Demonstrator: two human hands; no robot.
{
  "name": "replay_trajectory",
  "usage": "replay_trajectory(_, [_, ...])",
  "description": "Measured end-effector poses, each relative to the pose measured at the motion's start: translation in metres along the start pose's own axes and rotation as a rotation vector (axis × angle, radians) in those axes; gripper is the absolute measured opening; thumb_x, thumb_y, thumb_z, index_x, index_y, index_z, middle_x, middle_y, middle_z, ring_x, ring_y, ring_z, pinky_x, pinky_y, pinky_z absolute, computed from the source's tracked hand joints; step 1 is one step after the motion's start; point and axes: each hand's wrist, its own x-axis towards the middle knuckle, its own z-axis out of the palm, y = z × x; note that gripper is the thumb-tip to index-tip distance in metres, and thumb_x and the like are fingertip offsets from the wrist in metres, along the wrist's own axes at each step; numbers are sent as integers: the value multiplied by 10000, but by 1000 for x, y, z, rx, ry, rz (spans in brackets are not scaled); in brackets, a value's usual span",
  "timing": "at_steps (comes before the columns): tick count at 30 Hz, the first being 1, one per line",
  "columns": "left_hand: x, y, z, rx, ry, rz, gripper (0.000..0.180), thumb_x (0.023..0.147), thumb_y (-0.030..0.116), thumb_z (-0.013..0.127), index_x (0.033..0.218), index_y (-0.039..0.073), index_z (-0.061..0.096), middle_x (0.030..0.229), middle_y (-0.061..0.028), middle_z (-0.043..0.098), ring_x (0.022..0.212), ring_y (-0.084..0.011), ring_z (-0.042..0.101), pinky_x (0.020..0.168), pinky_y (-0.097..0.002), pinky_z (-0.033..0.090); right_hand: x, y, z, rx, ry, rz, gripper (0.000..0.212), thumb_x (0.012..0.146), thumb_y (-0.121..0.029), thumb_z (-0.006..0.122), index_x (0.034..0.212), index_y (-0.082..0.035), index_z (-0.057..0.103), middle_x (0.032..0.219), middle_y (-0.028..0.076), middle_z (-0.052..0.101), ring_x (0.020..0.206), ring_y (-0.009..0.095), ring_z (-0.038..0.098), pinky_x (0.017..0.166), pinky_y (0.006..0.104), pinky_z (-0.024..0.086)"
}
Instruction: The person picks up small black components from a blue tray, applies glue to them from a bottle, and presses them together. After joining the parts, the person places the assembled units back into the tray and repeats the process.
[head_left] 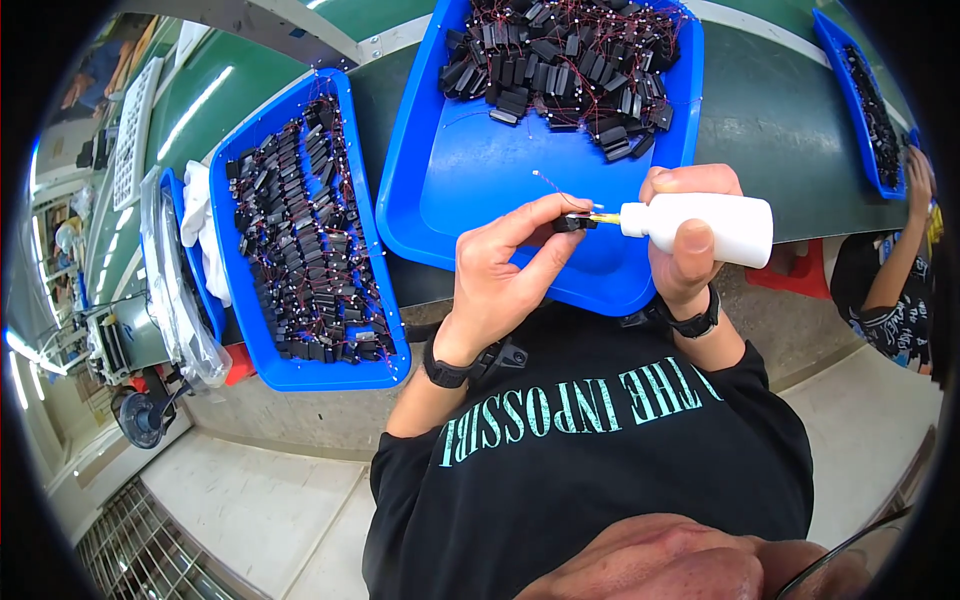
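Left grip: the person's left grip (505, 265) pinches a small black part (573, 222) between thumb and fingertips, above the near end of a blue tray.
Right grip: the right grip (683, 270) is clamped around a white bottle (728, 228), tipped on its side.
Nozzle: the bottle's yellow tip (606, 217) points at the part from the left grip's right; whether they touch is too small to tell.
Wire: a thin red lead (550, 182) rises just beyond the left grip's fingertips.
Large tray: the blue tray (480, 200) lies beneath and beyond both grips, a heap of wired black pieces (560, 75) at its far end.
Second tray: left of the left grip, a blue container (265, 365) of similar pieces in rows (310, 250) stands on the green bench (390, 110).
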Motion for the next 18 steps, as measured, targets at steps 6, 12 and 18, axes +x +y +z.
replay_trajectory(6, [-1,1,0,3,2,-4,243,876,-48,615,1118,-59,620,1067,-129,678,915,-180,682,804,-270,548,1,-2,1,10,13,25,512,859,-501,603,958,-5,521,753,77,532,585,150,501,548,285,400])
replay_trajectory(12, [-2,-1,2,4,7,17,245,873,-52,616,1118,-56,622,1066,-126,678,911,-176,682,805,-270,548,0,-1,-1,15,5,8,520,859,-509,602,960,-6,521,736,70,526,565,144,484,540,286,394])
replay_trajectory(18, [3,-2,4,-2,-1,13,246,871,-52,619,1116,-56,623,1065,-124,680,908,-174,681,800,-266,546,2,1,-4,33,19,24,516,855,-508,604,959,-11,519,719,60,515,554,142,465,532,288,383])
